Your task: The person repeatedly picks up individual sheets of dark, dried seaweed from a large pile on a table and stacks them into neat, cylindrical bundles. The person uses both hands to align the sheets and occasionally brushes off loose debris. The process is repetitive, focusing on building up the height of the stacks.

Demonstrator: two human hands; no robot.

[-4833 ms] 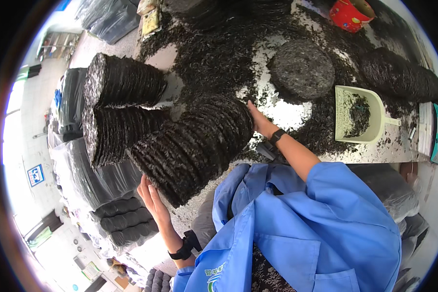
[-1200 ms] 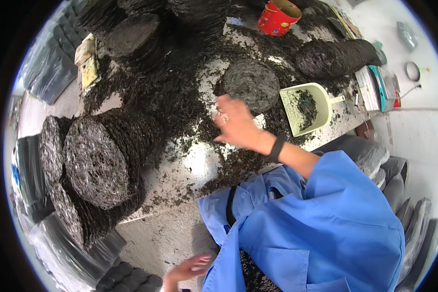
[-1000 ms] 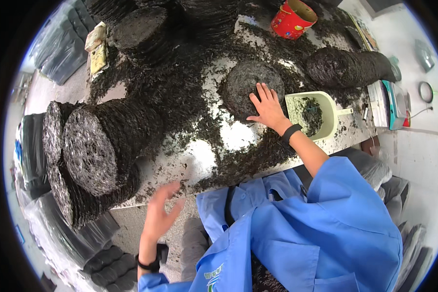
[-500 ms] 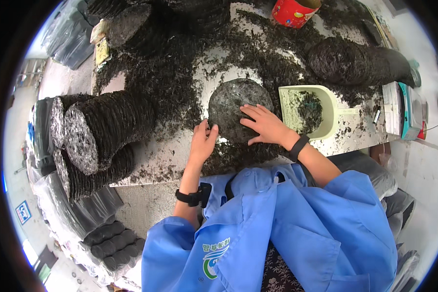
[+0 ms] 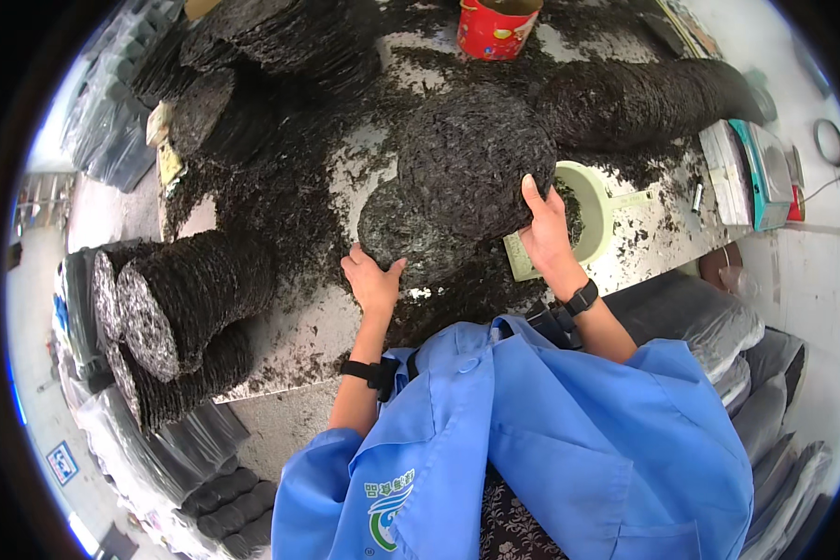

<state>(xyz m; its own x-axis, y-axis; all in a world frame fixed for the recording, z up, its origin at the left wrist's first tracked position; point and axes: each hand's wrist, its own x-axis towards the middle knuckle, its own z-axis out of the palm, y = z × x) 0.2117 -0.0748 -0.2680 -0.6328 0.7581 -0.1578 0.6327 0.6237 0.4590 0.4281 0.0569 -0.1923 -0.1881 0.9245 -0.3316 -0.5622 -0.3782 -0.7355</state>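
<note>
In my right hand [image 5: 548, 233] is a round, dark sheet of dried seaweed [image 5: 476, 154], lifted and tilted above the table. My thumb lies on its face near the right edge; the fingers behind are partly hidden. Beneath it, a second round seaweed sheet [image 5: 392, 233] lies on the table, its upper right part covered. My left hand [image 5: 373, 282] rests at the lower left edge of that sheet, thumb and fingers apart and touching the rim. Whether several sheets are layered there, I cannot tell.
A pale green dustpan [image 5: 599, 233] with seaweed scraps stands right of my right hand. Seaweed rolls [image 5: 639, 103] lie far right, stacks [image 5: 196, 294] at left. A red tub [image 5: 497, 30] is at the back, a teal-edged device [image 5: 765, 177] at right. Scraps litter the table.
My right hand went from lying flat on the seaweed sheet to gripping a sheet by its right edge and raising it. My left hand stays at the lower left rim. The view has shifted.
</note>
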